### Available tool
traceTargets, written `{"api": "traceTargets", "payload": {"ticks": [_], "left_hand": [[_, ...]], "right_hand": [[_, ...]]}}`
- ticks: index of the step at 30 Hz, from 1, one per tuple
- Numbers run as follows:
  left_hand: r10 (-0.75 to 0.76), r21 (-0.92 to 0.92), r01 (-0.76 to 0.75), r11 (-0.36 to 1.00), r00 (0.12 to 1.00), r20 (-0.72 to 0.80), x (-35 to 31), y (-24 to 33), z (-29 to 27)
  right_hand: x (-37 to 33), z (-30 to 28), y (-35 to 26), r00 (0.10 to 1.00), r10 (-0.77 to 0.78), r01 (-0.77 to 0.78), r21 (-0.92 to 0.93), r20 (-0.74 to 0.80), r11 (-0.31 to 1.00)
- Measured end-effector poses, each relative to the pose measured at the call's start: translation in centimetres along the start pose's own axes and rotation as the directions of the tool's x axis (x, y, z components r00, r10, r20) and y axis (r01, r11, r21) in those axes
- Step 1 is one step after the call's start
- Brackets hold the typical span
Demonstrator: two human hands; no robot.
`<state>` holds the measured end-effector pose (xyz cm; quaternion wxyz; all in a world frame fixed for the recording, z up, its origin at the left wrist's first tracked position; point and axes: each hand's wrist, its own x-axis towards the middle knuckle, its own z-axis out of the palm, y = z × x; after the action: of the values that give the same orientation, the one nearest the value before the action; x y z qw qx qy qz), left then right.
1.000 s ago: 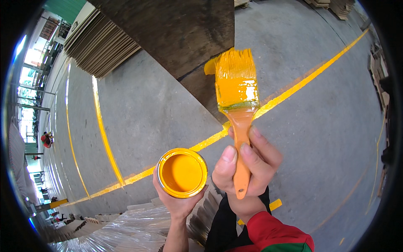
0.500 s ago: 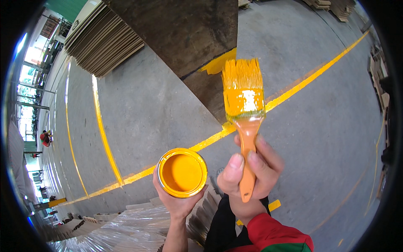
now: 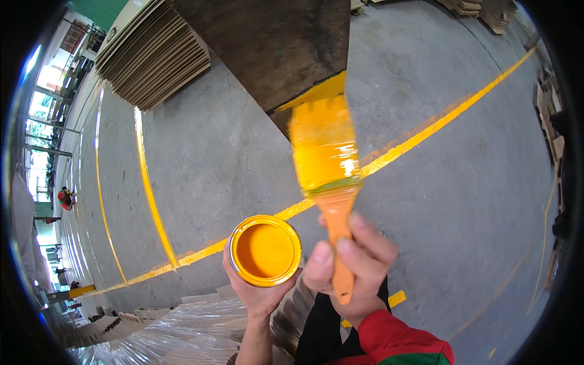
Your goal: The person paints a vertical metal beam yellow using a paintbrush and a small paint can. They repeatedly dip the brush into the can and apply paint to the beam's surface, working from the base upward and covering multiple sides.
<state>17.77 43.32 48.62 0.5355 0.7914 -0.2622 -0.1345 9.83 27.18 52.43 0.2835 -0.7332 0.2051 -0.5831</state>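
My left hand (image 3: 255, 299) is wrapped round an open, round can (image 3: 266, 281) of yellow paint, its mouth facing up. In my right hand (image 3: 372, 258) a flat paintbrush (image 3: 328, 164) is gripped by its orange handle, between thumb and fingers. Wet yellow paint coats its bristles, which are blurred by motion. Beyond the brush stands a dark brown post or beam (image 3: 274, 48) with a yellow painted patch (image 3: 325, 88) below a black slanting line. The bristle tips overlap this patch in view; whether they touch it I cannot tell. The brush hides part of the post's lower end.
A yellow line (image 3: 420, 140) crosses the grey floor (image 3: 201, 152) behind the can and brush. Stacked flat brown sheets (image 3: 152, 58) stand at the far left. Plastic-wrapped stacks (image 3: 176, 328) lie near my left arm. A distant person (image 3: 66, 198) in red is at the left edge.
My right hand has moved left and slightly nearer, with the brush tilting left. The visible yellow patch on the post reaches farther left along the black line. The can has barely moved.
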Motion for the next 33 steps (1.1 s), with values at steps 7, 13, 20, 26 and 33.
{"api": "traceTargets", "payload": {"ticks": [7,13,20,26,33], "left_hand": [[0.051,-0.010,-0.052,0.999,0.999,-0.017,-0.2,0.1,0.1],[0.019,-0.064,-0.022,0.998,0.999,-0.039,0.0,0.3,0.3],[0.045,-0.041,-0.043,0.998,0.998,0.039,-0.2,-0.1,-0.2],[0.028,0.010,-0.027,1.000,0.999,-0.022,-0.2,0.5,0.3],[0.035,-0.021,-0.035,0.999,0.999,0.016,0.0,0.0,-0.1]], "right_hand": [[0.1,1.3,0.5,0.998,0.007,-0.008,-0.028,-0.055,1.000],[-0.4,1.0,-0.4,0.999,-0.028,0.027,0.032,0.030,0.999],[0.0,0.5,0.7,0.996,0.001,-0.007,-0.067,-0.084,0.998],[-0.3,1.2,0.1,0.998,-0.028,0.025,0.045,0.059,0.999],[-0.3,0.3,-0.3,0.997,-0.027,0.026,-0.012,-0.067,1.000]]}}
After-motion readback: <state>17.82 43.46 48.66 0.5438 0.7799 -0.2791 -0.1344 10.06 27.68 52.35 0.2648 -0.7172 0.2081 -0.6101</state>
